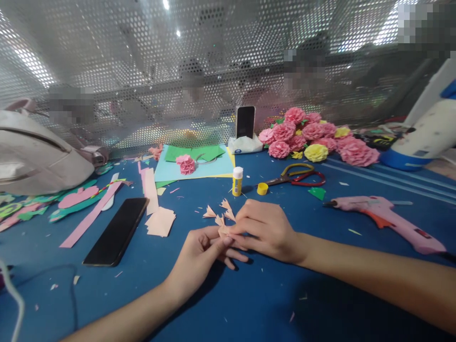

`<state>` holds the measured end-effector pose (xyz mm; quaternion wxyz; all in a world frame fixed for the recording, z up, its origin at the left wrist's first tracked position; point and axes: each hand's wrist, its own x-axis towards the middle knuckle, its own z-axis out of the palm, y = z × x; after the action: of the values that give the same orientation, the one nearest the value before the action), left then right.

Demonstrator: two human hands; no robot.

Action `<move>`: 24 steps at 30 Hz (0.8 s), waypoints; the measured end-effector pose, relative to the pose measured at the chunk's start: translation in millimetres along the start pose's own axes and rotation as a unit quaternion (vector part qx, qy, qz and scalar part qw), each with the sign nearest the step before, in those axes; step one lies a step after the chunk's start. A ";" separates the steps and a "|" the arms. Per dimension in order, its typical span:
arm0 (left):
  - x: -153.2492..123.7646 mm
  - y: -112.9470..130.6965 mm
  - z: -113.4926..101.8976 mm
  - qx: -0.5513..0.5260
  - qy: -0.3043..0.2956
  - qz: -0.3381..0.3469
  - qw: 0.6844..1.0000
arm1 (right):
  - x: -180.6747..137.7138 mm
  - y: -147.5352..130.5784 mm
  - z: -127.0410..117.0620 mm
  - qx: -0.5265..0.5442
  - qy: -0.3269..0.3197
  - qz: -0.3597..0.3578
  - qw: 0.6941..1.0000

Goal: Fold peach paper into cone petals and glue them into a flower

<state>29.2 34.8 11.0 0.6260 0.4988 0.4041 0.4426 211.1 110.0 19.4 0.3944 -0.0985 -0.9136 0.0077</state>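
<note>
Between my two hands is a small folded piece of peach paper [223, 231]. My left hand [204, 249] pinches its lower edge between thumb and finger, the other fingers stretched out below. My right hand [267, 230] grips the same piece from the right, fingertips pressed together on it. Just beyond lie several folded peach paper pieces [209, 212] with fanned ends. A stack of peach paper squares [161, 222] rests left of my hands. An uncapped-looking glue stick [237, 182] stands upright behind them, its white top showing, and a yellow cap [262, 189] sits beside it.
Scissors [294, 175] and a pink glue gun [388, 216] lie to the right. Pink and yellow paper flowers [313, 135] are heaped behind. A black phone [117, 232], paper strips [90, 213] and a white bag [42, 152] are at left. A perforated metal panel [142, 71] rises behind the table.
</note>
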 end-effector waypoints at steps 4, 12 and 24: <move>0.0 -0.9 0.3 -0.010 -0.015 0.005 1.000 | 2.8 -2.2 -3.1 -0.062 -0.022 -0.052 0.996; 0.6 2.7 0.2 -0.007 -0.010 0.001 1.000 | 4.7 0.7 -9.0 -0.138 -0.051 -0.122 0.982; -0.2 1.2 -1.8 -0.011 -0.036 0.009 0.999 | 2.2 -7.9 4.8 0.322 -0.055 0.272 0.905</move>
<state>27.2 35.3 11.9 0.6417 0.5111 0.3720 0.4342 204.7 103.0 18.3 0.3365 -0.2100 -0.8192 0.4141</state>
